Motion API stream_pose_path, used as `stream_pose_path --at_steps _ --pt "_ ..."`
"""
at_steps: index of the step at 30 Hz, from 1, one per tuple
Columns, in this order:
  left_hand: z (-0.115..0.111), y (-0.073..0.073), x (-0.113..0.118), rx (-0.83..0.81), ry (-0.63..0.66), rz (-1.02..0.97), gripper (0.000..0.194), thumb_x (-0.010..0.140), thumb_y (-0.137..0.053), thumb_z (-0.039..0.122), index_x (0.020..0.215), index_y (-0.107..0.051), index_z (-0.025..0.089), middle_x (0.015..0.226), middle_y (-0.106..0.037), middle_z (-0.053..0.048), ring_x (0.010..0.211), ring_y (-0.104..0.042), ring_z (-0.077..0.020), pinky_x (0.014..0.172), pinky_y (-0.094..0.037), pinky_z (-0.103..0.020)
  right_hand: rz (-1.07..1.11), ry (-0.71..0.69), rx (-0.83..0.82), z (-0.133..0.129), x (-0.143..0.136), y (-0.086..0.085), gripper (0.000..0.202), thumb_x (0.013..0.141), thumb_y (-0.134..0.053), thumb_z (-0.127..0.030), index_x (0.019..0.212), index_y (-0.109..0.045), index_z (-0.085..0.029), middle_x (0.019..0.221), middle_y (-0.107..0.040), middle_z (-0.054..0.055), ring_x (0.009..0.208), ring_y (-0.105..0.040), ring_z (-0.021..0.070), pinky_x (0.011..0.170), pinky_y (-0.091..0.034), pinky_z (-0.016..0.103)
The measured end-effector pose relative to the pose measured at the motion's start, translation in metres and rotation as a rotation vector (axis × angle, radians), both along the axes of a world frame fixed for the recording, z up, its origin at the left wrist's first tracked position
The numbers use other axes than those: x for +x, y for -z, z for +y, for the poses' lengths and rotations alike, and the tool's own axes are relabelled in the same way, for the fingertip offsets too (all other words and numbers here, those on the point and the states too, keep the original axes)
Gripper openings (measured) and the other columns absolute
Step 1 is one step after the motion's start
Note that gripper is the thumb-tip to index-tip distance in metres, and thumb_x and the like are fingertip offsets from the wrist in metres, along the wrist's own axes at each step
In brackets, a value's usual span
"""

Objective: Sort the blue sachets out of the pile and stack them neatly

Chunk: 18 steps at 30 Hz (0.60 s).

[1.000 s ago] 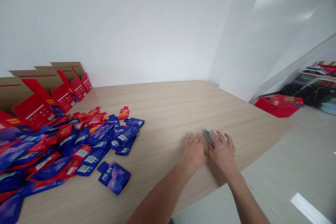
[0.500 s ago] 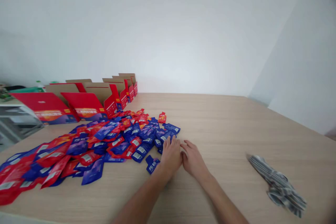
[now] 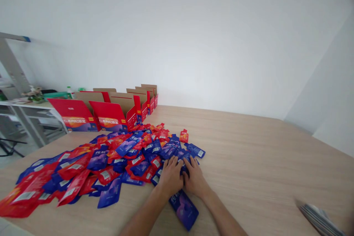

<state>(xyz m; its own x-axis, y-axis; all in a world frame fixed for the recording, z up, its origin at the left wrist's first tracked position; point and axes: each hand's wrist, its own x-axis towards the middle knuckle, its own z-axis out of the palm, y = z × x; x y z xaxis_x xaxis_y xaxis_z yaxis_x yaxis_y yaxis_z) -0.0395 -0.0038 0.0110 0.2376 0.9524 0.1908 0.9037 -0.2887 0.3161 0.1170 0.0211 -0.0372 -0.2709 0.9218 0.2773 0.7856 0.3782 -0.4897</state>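
Note:
A heap of red and blue spouted pouches (image 3: 107,158) spreads over the left half of the wooden table. At its right edge, my left hand (image 3: 170,179) lies palm down on blue pouches, fingers stretched forward and apart. Close beside it, my right hand (image 3: 195,180) rests with its fingers also spread over the pouches, the thumbs nearly meeting. Between my forearms a single blue pouch (image 3: 184,210) lies flat, its spout end hidden beneath my hands. What lies directly under both palms is covered.
Open red cartons (image 3: 107,114) with raised flaps stand in rows behind the heap. A striped cloth (image 3: 320,217) lies at the lower right, cut off by the frame. Beyond the wooden table (image 3: 249,155) is a white wall; a grey workbench (image 3: 30,112) stands at far left.
The view has swung left, so the heap and cartons appear further right. Both hands have moved leftward onto the heap's edge, and a blue pouch now shows between the forearms.

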Motion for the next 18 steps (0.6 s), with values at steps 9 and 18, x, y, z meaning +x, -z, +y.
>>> stream_pose_path --at_steps 9,18 --pt "-0.008 -0.009 -0.023 0.089 -0.037 -0.028 0.044 0.079 -0.05 0.02 0.122 -0.06 0.024 0.139 -0.053 -0.007 0.134 -0.039 -0.0254 0.115 -0.026 -0.041 0.28 0.011 0.037 0.01 0.003 -0.007 0.047 0.087 -0.049 -0.027 0.133 -0.054 -0.018 0.149 -0.041 0.012 0.14 -0.036 0.0242 0.116 -0.031 0.046" --pt "-0.006 -0.041 -0.063 0.304 -0.211 -0.054 0.034 0.088 -0.044 0.022 0.118 -0.062 0.022 0.132 -0.057 -0.009 0.124 -0.048 -0.0246 0.106 -0.038 -0.04 0.071 0.178 0.114 0.015 -0.039 0.004 0.049 0.089 -0.048 -0.034 0.132 -0.056 -0.012 0.138 -0.051 0.019 0.135 -0.04 0.0322 0.113 -0.032 0.049"
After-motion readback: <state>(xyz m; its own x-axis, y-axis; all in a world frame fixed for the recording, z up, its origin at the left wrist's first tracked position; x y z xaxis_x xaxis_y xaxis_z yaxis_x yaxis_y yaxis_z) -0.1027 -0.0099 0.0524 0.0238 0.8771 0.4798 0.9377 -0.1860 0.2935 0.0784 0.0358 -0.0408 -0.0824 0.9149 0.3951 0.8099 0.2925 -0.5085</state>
